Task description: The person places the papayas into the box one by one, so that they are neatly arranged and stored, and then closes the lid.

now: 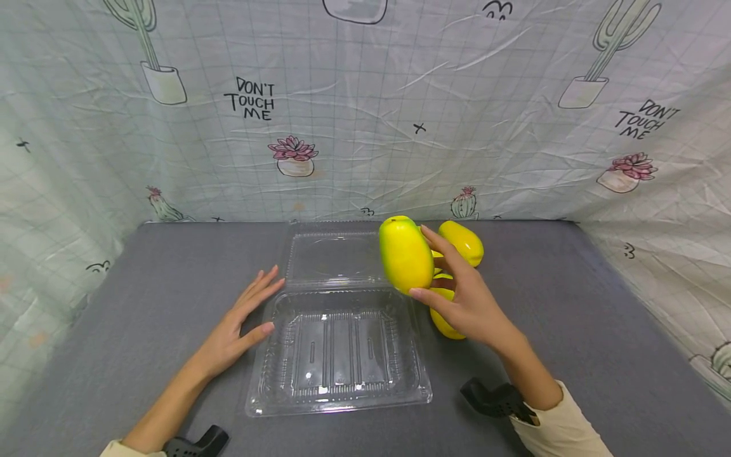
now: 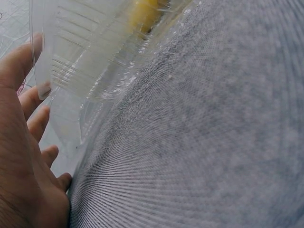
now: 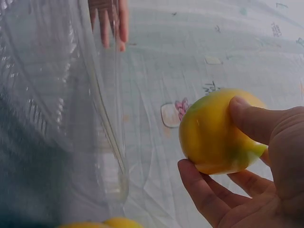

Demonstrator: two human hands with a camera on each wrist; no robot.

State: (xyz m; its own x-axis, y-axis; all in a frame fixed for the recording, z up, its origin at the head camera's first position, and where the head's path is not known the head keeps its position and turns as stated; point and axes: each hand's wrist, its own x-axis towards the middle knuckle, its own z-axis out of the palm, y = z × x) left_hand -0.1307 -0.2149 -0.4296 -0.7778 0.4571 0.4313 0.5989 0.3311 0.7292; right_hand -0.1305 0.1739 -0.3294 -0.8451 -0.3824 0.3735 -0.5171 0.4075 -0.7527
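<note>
A yellow mango (image 1: 407, 255) with a greenish side is gripped between the thumb and fingers of my right hand (image 1: 471, 304). In the head view it overlaps the right part of the clear plastic container's lid (image 1: 337, 257). The right wrist view shows the same mango (image 3: 218, 133) with the thumb on one side and fingers on the other. My left hand (image 1: 231, 333) is at the left edge of the container's tray (image 1: 339, 352), fingers extended and thumb near the rim. The container lies with its lid folded back, and its tray holds nothing.
More mangoes lie right of the container: one at the back (image 1: 461, 243), another (image 1: 447, 317) partly hidden behind my right hand. A patterned cloth (image 1: 365, 127) hangs behind the grey table (image 1: 577, 355) and down both sides.
</note>
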